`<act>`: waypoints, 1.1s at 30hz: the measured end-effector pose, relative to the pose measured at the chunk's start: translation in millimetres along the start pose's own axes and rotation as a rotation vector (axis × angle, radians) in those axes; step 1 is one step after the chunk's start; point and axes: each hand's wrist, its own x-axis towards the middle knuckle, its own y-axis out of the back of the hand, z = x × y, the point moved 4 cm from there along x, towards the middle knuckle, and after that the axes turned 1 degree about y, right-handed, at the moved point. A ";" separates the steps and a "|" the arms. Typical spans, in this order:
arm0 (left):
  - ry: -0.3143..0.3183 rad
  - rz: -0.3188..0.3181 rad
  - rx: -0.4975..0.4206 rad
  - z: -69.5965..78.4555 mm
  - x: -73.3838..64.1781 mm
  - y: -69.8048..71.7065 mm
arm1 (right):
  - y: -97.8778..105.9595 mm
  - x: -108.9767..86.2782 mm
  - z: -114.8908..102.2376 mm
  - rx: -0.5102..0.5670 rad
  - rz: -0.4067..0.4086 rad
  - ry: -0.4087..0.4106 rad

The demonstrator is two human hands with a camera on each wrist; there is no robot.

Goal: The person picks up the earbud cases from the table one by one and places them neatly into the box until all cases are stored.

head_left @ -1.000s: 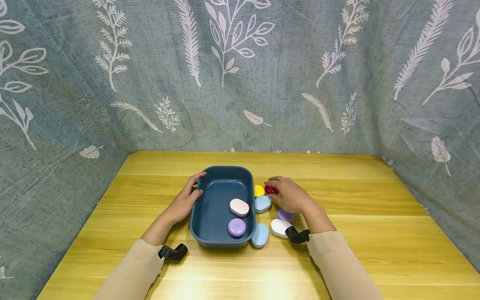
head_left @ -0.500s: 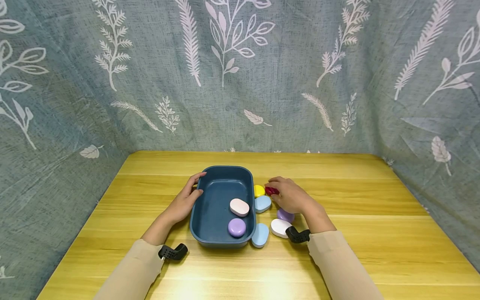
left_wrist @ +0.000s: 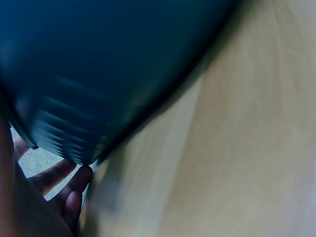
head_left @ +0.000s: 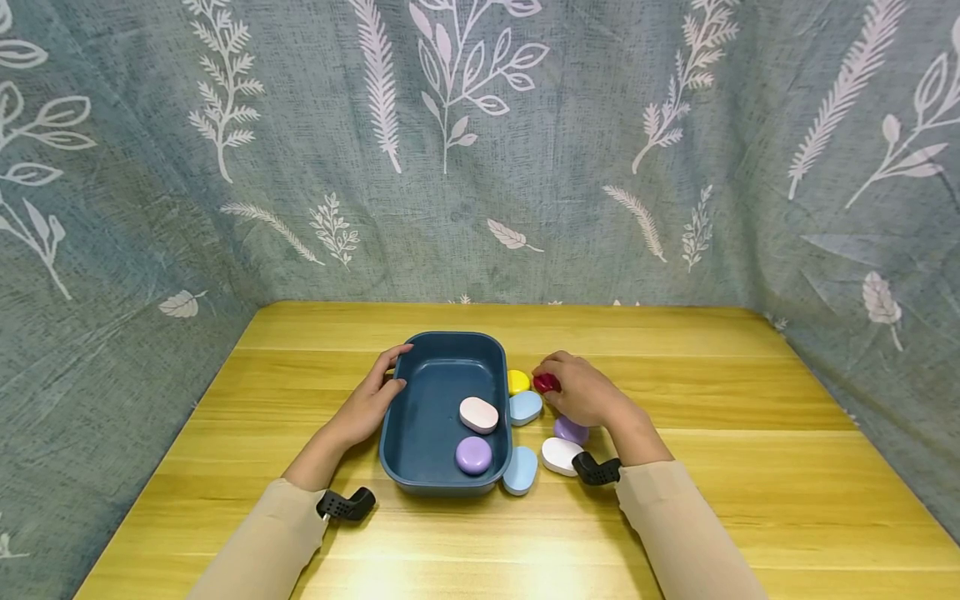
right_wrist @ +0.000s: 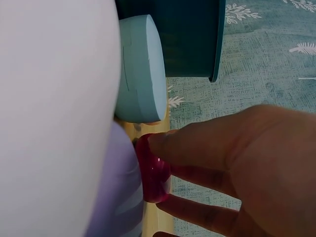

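Observation:
In the head view a dark blue plastic bin point(head_left: 431, 433) stands on the table. My left hand point(head_left: 371, 404) holds its left rim, thumb and forefinger over the edge. Other fingers point(left_wrist: 74, 185) touch the outer wall in the left wrist view. My right hand point(head_left: 581, 392) pinches a small, glossy red rounded piece point(right_wrist: 154, 170) between thumb and fingers, low over the table. Inside the bin lie a pale pink oval piece point(head_left: 478, 415) and a round purple piece point(head_left: 473, 456).
Right of the bin are a yellow round piece point(head_left: 517, 382), a light blue oval piece point(head_left: 525, 408) and a second light blue oval point(head_left: 521, 471). A purple piece point(head_left: 572, 430) and a white oval point(head_left: 560, 457) lie below my right hand. Patterned cloth point(head_left: 480, 208) hangs behind the wooden table point(head_left: 675, 350).
My right hand and the red piece have shifted slightly right, widening the gap to the yellow piece. The left hand and bin stay put.

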 end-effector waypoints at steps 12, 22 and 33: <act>0.004 0.003 -0.001 1.7 -1.2 -0.8 | 1.8 -2.1 1.7 -0.002 0.000 -0.028; 0.000 0.003 0.000 0.3 -1.1 -0.5 | 1.4 -3.2 3.1 0.002 -0.018 -0.052; -0.001 -0.005 0.023 -0.9 -0.7 0.0 | 2.5 -3.3 2.4 -0.005 -0.018 -0.054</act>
